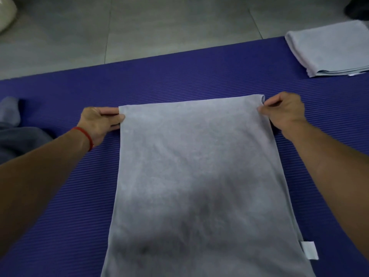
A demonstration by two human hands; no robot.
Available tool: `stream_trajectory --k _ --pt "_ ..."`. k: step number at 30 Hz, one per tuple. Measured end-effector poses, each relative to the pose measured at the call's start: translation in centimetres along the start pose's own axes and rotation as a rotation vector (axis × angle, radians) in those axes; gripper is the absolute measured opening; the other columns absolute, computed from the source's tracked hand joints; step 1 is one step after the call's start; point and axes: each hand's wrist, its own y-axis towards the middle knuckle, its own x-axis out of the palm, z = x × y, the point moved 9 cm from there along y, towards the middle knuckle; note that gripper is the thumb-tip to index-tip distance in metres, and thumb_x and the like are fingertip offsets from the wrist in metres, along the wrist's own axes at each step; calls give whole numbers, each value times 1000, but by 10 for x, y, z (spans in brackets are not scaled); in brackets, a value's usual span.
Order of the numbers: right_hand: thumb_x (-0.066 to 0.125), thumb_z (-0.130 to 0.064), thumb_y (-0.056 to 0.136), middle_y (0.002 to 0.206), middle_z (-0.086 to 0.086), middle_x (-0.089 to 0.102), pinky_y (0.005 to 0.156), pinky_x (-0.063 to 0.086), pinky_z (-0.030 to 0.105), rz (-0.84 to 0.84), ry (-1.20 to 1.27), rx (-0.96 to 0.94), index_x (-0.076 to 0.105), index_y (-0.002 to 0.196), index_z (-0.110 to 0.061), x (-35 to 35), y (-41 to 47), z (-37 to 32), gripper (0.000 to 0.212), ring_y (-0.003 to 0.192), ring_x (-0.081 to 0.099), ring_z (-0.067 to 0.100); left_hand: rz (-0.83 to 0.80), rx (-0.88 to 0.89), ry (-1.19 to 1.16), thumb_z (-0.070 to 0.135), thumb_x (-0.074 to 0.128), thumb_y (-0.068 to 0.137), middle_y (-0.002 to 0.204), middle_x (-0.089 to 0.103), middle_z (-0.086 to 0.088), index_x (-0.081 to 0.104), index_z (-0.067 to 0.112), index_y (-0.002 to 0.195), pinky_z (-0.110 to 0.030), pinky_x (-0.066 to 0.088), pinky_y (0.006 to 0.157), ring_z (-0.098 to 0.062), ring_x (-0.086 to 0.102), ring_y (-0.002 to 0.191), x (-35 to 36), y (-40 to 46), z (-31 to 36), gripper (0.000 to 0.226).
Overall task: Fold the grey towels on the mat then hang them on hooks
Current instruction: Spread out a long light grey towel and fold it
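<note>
Left hand (97,121) and right hand (283,110) each pinch a far corner of the towel (199,176), spread flat mid-mat (179,76); folded towel (331,50) at mat's far-right edge.

Bare purple mat (179,76) lies open beyond the spread grey towel (195,176) and along both its long sides, where the forearms reach in. A folded towel (329,50) occupies the far right corner, and crumpled dark cloth (18,136) crowds the left edge.
</note>
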Motion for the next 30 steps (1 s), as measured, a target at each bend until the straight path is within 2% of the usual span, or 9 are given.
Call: stream_trajectory --k 6,10,13,15,16,19,24,27,30 --pt "84 -16 79 78 -4 64 78 50 27 67 51 -42 56 81 -26 -12 13 0 30 80 64 14 81 25 52 1 80 82 95 72 -10 68 7 94 -31 62 82 -21 73 90 -1 10 4 18" --pt "79 -17 83 93 4 68 88 50 26 62 -47 -5 66 107 -9 -2 19 6 29 94 65 18 183 -16 202 5 82 80 89 68 -3 54 17 92 -34 59 84 -18 70 88 2 10 15 32" --pt "67 -29 89 126 18 58 95 42 34 136 -200 -256 55 123 -7 4 -6 -23 42 116 56 33 327 414 718 21 69 88 110 62 -10 57 13 104 -39 48 90 -27 59 100 13 -19 54 22" --pt "56 -40 95 148 19 43 109 37 46 53 -453 -553 48 138 -10 31 -44 -36 54 135 42 38 161 790 941 31 54 96 136 52 -15 55 11 125 -44 41 101 -36 49 125 58 -52 48 35" --pt "47 -48 99 159 16 31 117 30 50 -53 -596 -650 39 149 -14 50 -62 -31 61 146 30 37 20 864 1049 39 46 100 151 42 -14 49 14 138 -49 35 111 -38 39 139 80 -63 28 46" --pt "13 -62 104 171 1 -5 127 -1 50 -291 -840 -593 3 163 -24 78 -74 6 71 157 -6 25 -210 725 1230 55 16 104 170 2 0 9 28 161 -52 5 125 -27 -2 156 109 -69 -28 64" --pt "10 -56 101 171 10 2 126 3 56 -240 -902 -694 10 163 -16 75 -120 -23 74 157 0 33 -173 603 1292 57 10 102 170 -3 -1 4 23 162 -54 -2 124 -27 -9 155 108 -90 -15 69" --pt "22 -50 103 171 11 6 124 12 59 -308 -808 -811 20 162 -13 88 -209 -12 69 157 4 31 -237 802 1233 56 20 103 169 5 -5 14 21 161 -60 8 122 -31 0 156 125 -179 -21 68" --pt "29 -48 106 171 6 2 125 12 56 -374 -826 -852 17 163 -15 82 -277 30 67 158 0 26 -491 996 1358 52 30 104 169 -2 -6 8 22 162 -62 7 122 -32 -5 155 125 -275 -75 69"
